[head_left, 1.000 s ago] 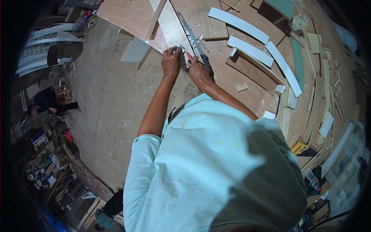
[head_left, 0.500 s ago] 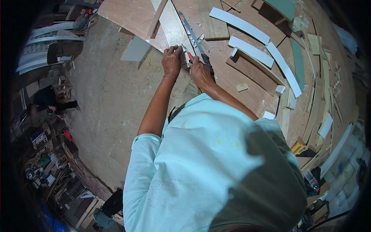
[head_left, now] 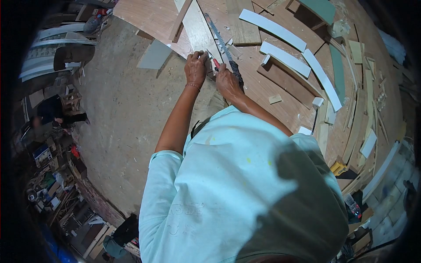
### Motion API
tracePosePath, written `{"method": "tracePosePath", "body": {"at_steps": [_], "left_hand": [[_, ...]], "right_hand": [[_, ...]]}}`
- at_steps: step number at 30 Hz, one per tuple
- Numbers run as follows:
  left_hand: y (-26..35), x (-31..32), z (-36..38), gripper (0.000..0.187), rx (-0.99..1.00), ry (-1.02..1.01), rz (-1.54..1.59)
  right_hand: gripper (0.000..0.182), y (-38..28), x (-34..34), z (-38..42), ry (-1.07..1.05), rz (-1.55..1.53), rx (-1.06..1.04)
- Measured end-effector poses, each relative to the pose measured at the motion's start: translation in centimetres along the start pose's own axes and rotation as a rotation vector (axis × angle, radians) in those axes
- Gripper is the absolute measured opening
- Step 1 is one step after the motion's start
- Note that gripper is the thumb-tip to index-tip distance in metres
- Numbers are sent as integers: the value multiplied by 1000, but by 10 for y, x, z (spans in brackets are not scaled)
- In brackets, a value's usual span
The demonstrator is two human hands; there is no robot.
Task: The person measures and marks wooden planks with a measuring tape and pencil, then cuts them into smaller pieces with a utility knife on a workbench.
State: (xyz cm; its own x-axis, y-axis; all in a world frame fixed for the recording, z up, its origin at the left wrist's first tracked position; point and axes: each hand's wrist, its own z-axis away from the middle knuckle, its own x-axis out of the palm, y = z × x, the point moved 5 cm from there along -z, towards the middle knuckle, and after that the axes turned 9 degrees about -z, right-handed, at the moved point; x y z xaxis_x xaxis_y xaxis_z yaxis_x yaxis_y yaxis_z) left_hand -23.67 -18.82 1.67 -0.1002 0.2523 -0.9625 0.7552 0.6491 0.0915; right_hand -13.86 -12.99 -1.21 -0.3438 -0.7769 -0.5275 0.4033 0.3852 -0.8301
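Observation:
My right hand (head_left: 228,82) is closed around a small red-handled tool (head_left: 216,63) at the near edge of the workbench (head_left: 258,87). Just left of it, my left hand (head_left: 195,70) has its fingers bent at the end of a long pale board (head_left: 197,30); what those fingers grip is too small to make out. Beside my right hand lies a saw (head_left: 217,35) with a dark wrapped handle, its blade pointing away from me. A narrow wood strip (head_left: 180,22) rests across the pale board.
White curved pieces (head_left: 272,27) and a brown block with a white top (head_left: 287,83) lie on the right of the bench. Beyond are green pieces (head_left: 337,72), wood strips and a yellow-handled tool (head_left: 337,168). A person (head_left: 55,111) sits far left, near scrap piles.
Both hands stay in nearly the same place. The person at the far left has shifted posture slightly.

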Motion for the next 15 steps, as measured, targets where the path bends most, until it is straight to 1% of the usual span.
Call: {"method": "tracePosePath", "body": {"at_steps": [4,7,10,12,15], "left_hand": [[0,1,0,25,10,18,-3],[0,1,0,25,20,12,-14],[0,0,0,25,21,31,15],[0,0,0,25,27,31,10],[-1,1,-1,24,19,34,21]], "right_hand": [[22,1,0,0,-8,8,4],[18,2,1,-1,-34,-18,3],[23,2,0,-1,-14,-60,27],[25,-3,-1,-2,-17,88,-32],[26,-5,-2,-3,-30,98,-17]]}}
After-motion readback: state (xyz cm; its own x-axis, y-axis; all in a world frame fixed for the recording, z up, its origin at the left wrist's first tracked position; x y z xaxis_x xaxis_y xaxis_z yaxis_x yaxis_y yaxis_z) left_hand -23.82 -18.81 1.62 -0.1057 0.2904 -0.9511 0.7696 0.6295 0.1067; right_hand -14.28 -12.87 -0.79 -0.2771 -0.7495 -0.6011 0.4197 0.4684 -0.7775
